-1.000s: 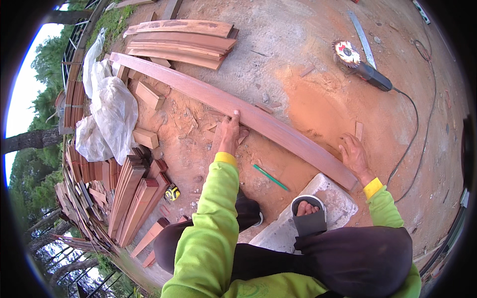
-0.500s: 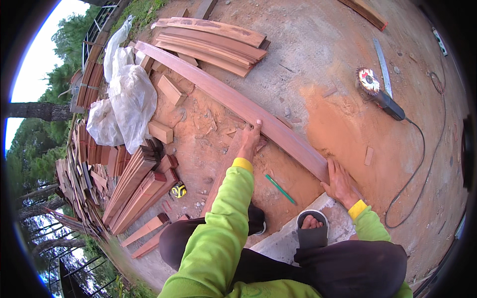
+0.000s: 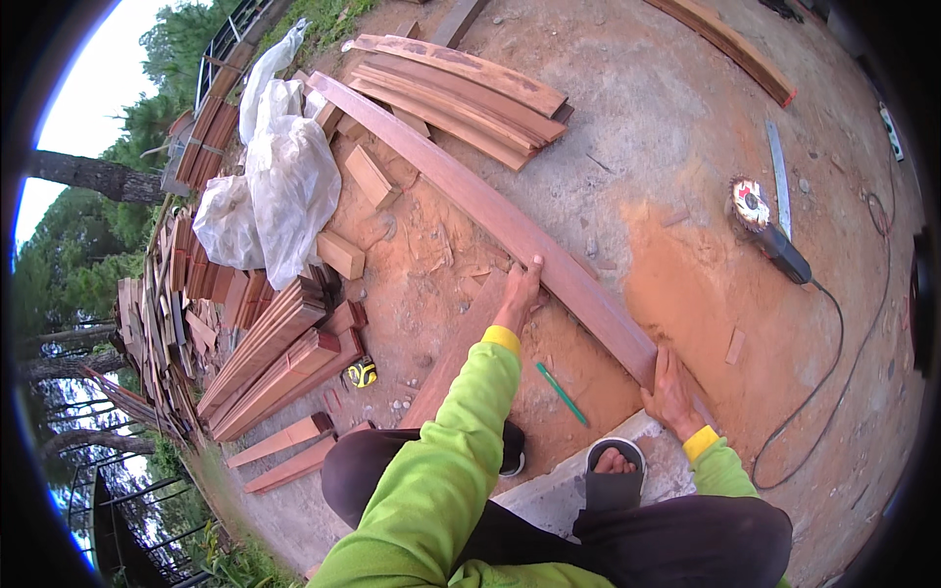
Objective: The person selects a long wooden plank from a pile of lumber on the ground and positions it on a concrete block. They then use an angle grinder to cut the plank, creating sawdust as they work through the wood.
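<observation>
A long reddish-brown wooden plank slants across the middle, from the far left toward my right foot. My left hand is closed on its near edge, thumb on top and the other fingers partly hidden. At the plank's near end is my right hand, its straight fingers together against the end and the thumb apart on the near side. Another wooden board lies below my left hand, running toward my left knee. Between my arms, a green pencil rests on the sandy ground.
An angle grinder with a cord lies at right beside a metal ruler. Stacked boards, a yellow tape measure and plastic sheeting are at left. Curved planks lie beyond. A concrete edge runs by my sandalled foot.
The whole view has shifted, so the scene sits lower and mostly farther right. My right hand has turned from lying flatter to standing more on edge at the plank's end. My left hand keeps its grip.
</observation>
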A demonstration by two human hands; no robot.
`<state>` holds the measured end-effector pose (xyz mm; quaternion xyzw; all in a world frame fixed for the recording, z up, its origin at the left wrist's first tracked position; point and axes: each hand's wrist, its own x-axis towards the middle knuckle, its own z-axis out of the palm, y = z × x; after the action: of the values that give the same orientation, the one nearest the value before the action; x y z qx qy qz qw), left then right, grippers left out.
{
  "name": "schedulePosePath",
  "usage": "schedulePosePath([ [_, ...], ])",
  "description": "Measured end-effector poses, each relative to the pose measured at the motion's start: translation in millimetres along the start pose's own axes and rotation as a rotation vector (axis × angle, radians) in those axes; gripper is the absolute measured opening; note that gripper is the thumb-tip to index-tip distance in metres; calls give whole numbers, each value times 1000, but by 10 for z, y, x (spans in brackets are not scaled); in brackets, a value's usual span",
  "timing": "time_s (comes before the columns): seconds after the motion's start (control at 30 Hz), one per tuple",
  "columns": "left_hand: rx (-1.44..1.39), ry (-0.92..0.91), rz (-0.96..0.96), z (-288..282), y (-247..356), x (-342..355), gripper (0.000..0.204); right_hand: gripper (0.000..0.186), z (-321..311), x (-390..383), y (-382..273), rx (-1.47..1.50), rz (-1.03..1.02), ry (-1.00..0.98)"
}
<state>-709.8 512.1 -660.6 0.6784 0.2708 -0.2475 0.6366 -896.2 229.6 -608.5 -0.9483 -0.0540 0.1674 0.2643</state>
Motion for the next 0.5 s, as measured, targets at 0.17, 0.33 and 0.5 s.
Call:
schedulePosePath([
  [0.17, -39, 0, -5, 48, -13, 14, 63, 88, -74, -4, 5, -21, 39, -73],
  [0.33, -44, 6, -10, 14, -33, 16, 65, 95, -134, -4, -44, -40, 61, -102],
  [0.5, -25, 2, -2, 46, -10, -17, 66, 96, -146, -25, -111, -65, 212, -112],
])
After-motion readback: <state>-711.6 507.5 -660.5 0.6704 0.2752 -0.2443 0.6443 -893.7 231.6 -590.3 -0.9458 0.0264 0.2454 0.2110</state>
